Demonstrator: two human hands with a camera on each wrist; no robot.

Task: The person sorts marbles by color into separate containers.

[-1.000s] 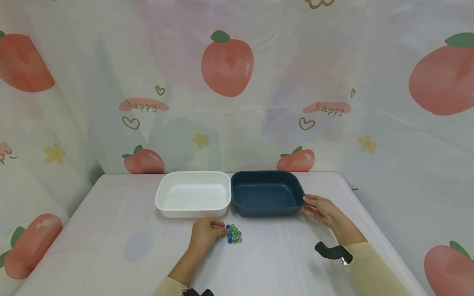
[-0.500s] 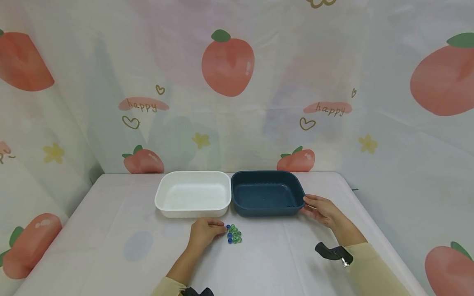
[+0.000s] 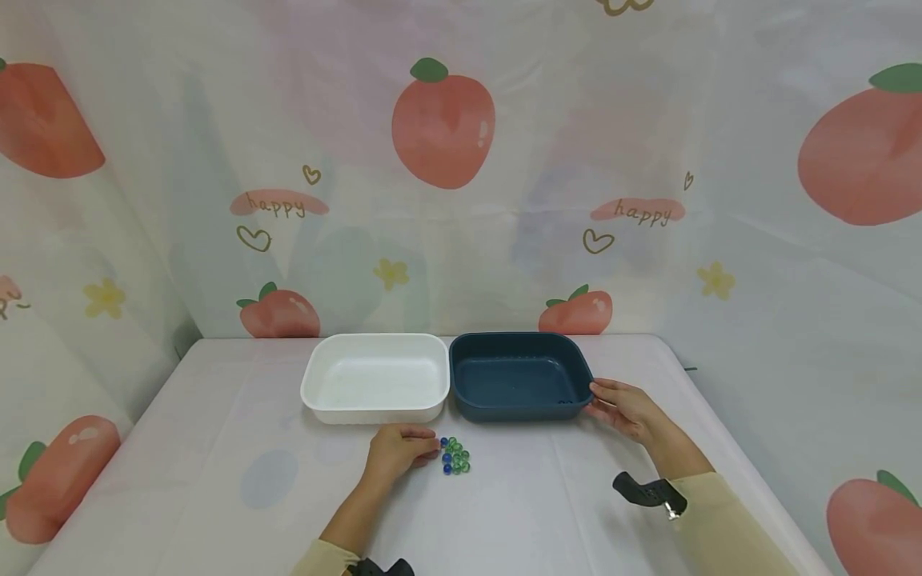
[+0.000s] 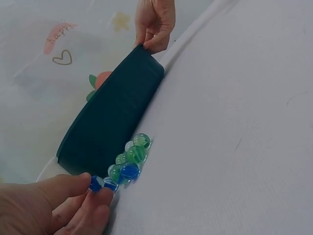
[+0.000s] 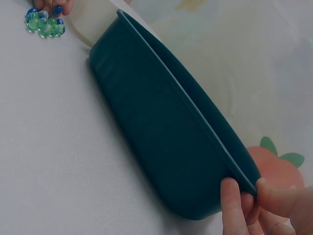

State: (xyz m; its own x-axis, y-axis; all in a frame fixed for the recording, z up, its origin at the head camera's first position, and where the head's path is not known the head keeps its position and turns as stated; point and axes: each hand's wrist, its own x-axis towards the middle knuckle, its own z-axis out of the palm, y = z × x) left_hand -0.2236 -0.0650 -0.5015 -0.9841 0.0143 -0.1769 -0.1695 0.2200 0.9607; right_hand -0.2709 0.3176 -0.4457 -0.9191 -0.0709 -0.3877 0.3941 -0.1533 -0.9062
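In the head view, my left hand (image 3: 398,452) is at the left side of a small cluster of green and blue glass marbles (image 3: 457,458) on the table. Its thumb and fingertips pinch a blue marble (image 4: 95,183) at the cluster's edge in the left wrist view. My right hand (image 3: 628,410) grips the right end of a dark blue plastic bin (image 3: 522,414), thumb at the rim and fingers against the outer wall (image 5: 195,196). Small dark round shapes (image 3: 565,402) show on the bin's floor near its front right corner.
A white bin (image 3: 374,418) of similar shape stands directly left of the dark blue one. Both sit at the back of the cloth-covered table (image 3: 519,512), before a fruit-patterned backdrop (image 3: 446,256). Black straps (image 3: 648,490) are on both wrists.
My left hand's thumb and fingers have shifted slightly left at the marbles. The dark round shapes in the blue bin show more clearly than a second ago. My right hand stays in place.
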